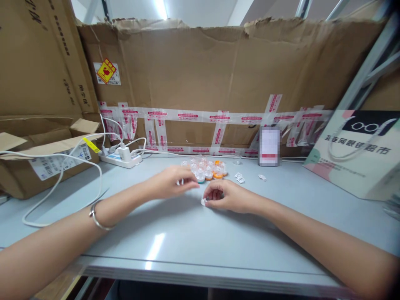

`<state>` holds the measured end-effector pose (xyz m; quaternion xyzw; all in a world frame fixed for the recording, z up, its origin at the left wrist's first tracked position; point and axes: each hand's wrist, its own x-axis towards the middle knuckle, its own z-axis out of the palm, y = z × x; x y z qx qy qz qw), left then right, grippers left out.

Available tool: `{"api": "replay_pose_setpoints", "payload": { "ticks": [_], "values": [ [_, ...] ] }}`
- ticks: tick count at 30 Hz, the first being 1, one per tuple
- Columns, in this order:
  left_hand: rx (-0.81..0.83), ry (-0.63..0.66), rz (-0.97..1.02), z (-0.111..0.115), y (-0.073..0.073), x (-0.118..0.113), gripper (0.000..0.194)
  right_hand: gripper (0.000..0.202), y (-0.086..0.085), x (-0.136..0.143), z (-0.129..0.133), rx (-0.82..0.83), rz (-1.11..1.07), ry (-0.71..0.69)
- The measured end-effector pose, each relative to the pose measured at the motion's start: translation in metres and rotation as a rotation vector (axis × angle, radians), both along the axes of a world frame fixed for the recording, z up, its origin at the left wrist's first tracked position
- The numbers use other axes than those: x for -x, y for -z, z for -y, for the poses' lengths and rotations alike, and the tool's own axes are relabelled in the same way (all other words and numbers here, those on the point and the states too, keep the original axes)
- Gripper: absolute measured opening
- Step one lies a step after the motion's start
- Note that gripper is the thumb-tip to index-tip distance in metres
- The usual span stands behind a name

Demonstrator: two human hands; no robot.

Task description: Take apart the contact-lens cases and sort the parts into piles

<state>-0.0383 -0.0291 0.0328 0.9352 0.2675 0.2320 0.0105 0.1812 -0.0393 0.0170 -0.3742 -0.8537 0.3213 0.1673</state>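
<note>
My right hand (225, 196) pinches a small white piece (204, 202) between thumb and fingertips, just above the grey table. To its left, my left hand (171, 182) hovers with fingers apart and nothing visible between them, its fingertips near the front left of a cluster of small clear containers (203, 166). Some containers in that cluster have orange or green parts. Behind my right hand lie small white pieces (239, 178), and another white piece (261, 177) rests farther right.
A white power strip (123, 158) with cables stands at the back left, beside an open cardboard box (46, 166). A phone (269, 146) leans against the taped cardboard (200, 83) behind the table (175, 241). At right stands a paper bag (353, 166).
</note>
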Motion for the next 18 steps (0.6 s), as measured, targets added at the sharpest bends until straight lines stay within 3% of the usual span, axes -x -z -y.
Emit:
{"api": "replay_pose_setpoints", "payload": {
  "ticks": [3,7,11,14,16,18],
  "values": [
    [0.082,0.064,-0.006,0.019,0.013,-0.022,0.014,0.018,0.001,-0.001,-0.001,0.010,-0.029,-0.035],
    [0.154,0.039,0.024,0.025,0.027,-0.033,0.007,0.018,0.003,0.000,-0.001,0.011,-0.038,-0.041],
    [0.196,0.030,0.062,0.021,0.016,-0.029,0.007,0.022,0.001,0.000,0.000,0.027,-0.035,-0.066],
    [0.070,-0.066,0.107,0.001,-0.006,-0.004,0.008,0.027,-0.007,-0.002,-0.001,-0.020,-0.030,0.001],
    [-0.101,-0.251,0.133,-0.022,-0.018,0.026,0.009,0.028,-0.015,-0.006,-0.006,-0.055,-0.064,0.095],
    [-0.185,-0.352,0.100,-0.049,-0.022,0.061,0.014,0.028,-0.022,-0.011,-0.012,-0.059,-0.129,0.184]
  ]
}}
